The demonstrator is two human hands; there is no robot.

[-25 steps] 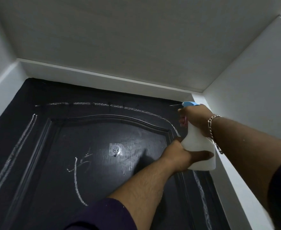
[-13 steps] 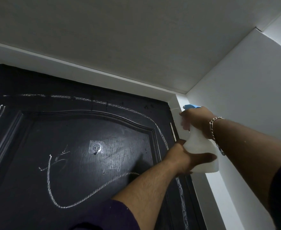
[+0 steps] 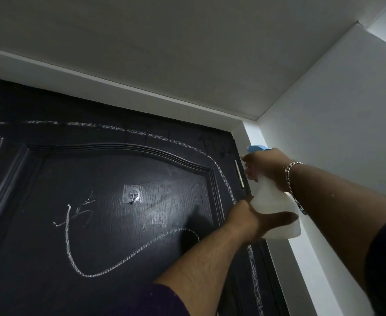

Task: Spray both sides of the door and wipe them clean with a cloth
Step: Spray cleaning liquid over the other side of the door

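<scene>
Curling round the trigger neck, my right hand (image 3: 267,166) has its fingers wrapped under the blue spray head (image 3: 257,148) of the bottle (image 3: 276,208); whether a finger is actually squeezing the trigger I cannot tell, since the knuckles hide it. My left hand (image 3: 253,221) cups the bottle's lower body, thumb laid along its side toward the right and the other fingers out of sight behind the plastic. A chain bracelet (image 3: 290,176) hangs at my right wrist.

I judge the bottle a light thing, thin translucent plastic that would give under a hard squeeze and may be slick if wet (I see no liquid level through the wall). The neck is the place to hold it for spraying, with a steadying palm low down, which is how I have it.

Its long axis runs from the base at lower right up and leftward to the head, tilted rather than upright. The nozzle points left and away from me, at the door's (image 3: 100,224) top right corner, just beside the hinge (image 3: 239,173) on its right edge.

Outward from there, the dark panel carries chalk lines (image 3: 119,265) looping across it and along the top edge, and a small stick-on hook (image 3: 132,194) sits near its middle. No cloth is in view.
</scene>
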